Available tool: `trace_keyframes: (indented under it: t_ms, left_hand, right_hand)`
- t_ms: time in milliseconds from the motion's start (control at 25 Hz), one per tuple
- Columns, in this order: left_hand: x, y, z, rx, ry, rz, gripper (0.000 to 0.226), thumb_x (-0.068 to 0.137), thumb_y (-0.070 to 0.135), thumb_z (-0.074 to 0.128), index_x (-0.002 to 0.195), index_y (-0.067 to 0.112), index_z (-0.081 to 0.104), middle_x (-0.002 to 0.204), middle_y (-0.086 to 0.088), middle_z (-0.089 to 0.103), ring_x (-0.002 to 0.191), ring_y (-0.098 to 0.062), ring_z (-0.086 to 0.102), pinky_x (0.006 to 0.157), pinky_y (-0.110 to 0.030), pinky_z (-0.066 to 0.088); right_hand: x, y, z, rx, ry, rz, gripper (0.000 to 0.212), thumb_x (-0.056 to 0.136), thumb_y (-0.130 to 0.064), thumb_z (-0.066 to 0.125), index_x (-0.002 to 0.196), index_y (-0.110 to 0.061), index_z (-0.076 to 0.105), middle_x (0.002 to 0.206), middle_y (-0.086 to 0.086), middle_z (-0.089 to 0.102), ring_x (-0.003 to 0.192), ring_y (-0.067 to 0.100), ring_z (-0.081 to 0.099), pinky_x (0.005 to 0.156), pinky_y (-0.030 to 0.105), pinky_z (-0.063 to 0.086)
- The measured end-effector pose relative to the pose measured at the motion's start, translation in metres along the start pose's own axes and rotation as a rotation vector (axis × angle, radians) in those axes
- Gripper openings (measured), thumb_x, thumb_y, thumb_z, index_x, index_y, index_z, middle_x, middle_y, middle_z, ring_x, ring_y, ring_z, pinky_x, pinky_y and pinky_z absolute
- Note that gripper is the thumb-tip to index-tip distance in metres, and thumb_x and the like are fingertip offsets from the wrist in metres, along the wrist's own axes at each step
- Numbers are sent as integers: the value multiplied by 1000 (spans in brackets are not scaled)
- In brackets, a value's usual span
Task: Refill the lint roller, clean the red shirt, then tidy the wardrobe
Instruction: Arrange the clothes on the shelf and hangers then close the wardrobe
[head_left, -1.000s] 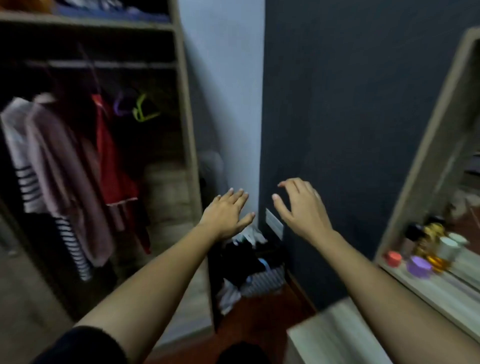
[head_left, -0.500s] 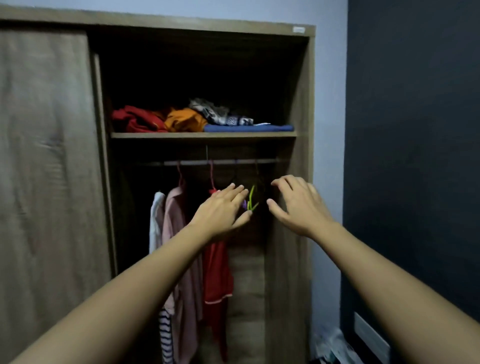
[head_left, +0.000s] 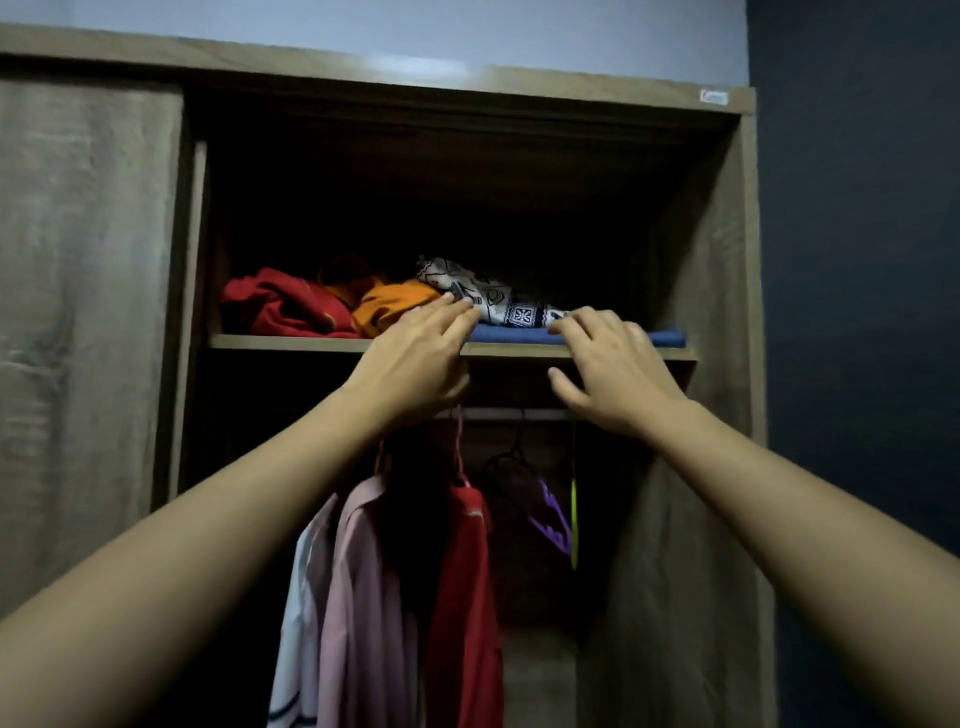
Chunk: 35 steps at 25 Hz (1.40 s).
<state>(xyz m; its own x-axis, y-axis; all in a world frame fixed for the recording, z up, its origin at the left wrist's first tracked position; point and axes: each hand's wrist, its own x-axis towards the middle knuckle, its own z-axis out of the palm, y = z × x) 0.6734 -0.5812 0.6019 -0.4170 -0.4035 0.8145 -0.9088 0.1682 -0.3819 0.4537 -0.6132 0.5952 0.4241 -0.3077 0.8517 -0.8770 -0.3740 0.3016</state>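
The red hanging shirt (head_left: 462, 597) is on the rail (head_left: 509, 414) of the brown wooden wardrobe (head_left: 727, 364), below both hands and touched by neither. It hangs straight, with a pale trim line near the collar. At the wooden shelf (head_left: 311, 343) above, the left hand (head_left: 415, 358), fingers straight, reaches the black-and-white patterned cloth (head_left: 498, 299). The right hand (head_left: 613, 369), fingers spread and loosely bent, grips nothing over the folded blue cloth (head_left: 519, 335). A pale pink shirt (head_left: 363, 597) hangs just left of the red one.

head view, facing wardrobe (head_left: 727, 312), close
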Motion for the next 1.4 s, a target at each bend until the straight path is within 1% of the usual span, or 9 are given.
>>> trace_keyframes:
  t_ms: [280,440,520,640,760,960,1160,1320,1400]
  left_hand:
    - [111,-47,28,127,-78,33,66,90,31,52,147,14,23,154,-8,25,144,-23,19,117,-37,19]
    - [149,-68,35,210,-332,-26,79,84,48,57,148,23,19,153,-4,28,138,-25,30,110,-38,28]
    - [155,-76,41,140,-459,-117,77,81,46,61,146,24,25,143,-7,42,125,-26,45,96,-34,40]
    - [160,-88,54,110,-511,-178,66,80,48,61,137,22,40,126,-8,58,109,-26,55,85,-29,46]
    - [170,-90,54,91,-564,-241,59,82,49,60,131,19,46,126,-7,56,111,-26,53,81,-27,41]
    - [187,-90,50,111,-715,-277,54,88,35,59,136,23,41,133,-7,50,114,-24,51,81,-27,38]
    - [190,-81,50,202,-506,-118,38,94,19,49,132,18,47,133,-10,51,117,-27,52,93,-31,41]
    - [185,-38,54,130,-136,54,26,91,18,44,115,20,55,111,-14,61,100,-38,60,67,-36,42]
    - [179,-5,67,80,-91,75,25,91,25,44,115,22,52,112,-13,61,101,-40,60,66,-36,37]
  right_hand:
    - [114,43,53,-5,-71,-35,65,78,-42,56,135,-20,35,132,8,43,121,28,41,96,42,37]
    - [149,58,79,140,-393,114,84,69,-56,57,142,-33,22,145,11,31,132,33,30,104,50,35]
    - [151,60,87,296,-526,153,80,71,-57,52,143,-39,23,149,12,32,133,32,33,107,40,33]
    - [147,62,98,402,-508,165,62,84,-42,52,142,-36,30,142,10,44,126,27,43,94,25,35]
    - [151,61,106,379,-447,250,68,82,-41,54,143,-32,26,141,14,44,124,30,44,98,30,37]
    - [165,62,98,323,-556,300,73,82,-38,61,145,-30,24,145,10,41,129,28,42,102,30,35]
    - [156,71,91,161,-373,100,36,84,-19,61,120,-20,58,118,12,62,106,28,58,90,35,47]
    - [132,131,53,-114,-197,62,42,82,-14,62,124,-18,57,119,15,58,109,36,54,87,40,44]
    - [121,158,42,-260,-208,57,47,83,-11,60,129,-16,52,128,17,53,113,38,50,92,43,43]
